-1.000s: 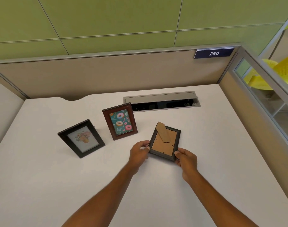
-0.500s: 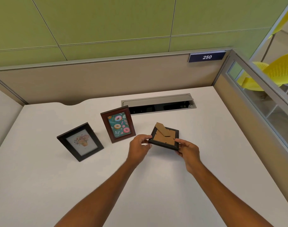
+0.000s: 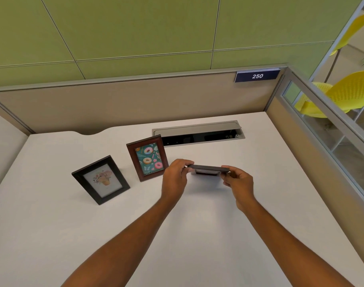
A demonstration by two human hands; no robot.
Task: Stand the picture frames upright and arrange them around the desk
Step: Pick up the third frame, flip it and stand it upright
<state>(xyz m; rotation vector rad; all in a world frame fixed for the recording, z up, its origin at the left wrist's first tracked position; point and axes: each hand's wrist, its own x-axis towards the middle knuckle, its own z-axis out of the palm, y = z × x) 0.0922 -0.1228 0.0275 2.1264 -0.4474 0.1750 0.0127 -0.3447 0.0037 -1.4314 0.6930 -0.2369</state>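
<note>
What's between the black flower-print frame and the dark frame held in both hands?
Head view: the red-brown doughnut-print frame stands upright there, close beside the left hand on the dark frame.

Your black frame (image 3: 100, 180) with the flower print and reddish-brown frame (image 3: 147, 158) with the doughnut print stand upright, side by side on the desk (image 3: 53, 235). Your dark frame (image 3: 208, 168) hangs edge-on, roughly level, just right of them.
</note>
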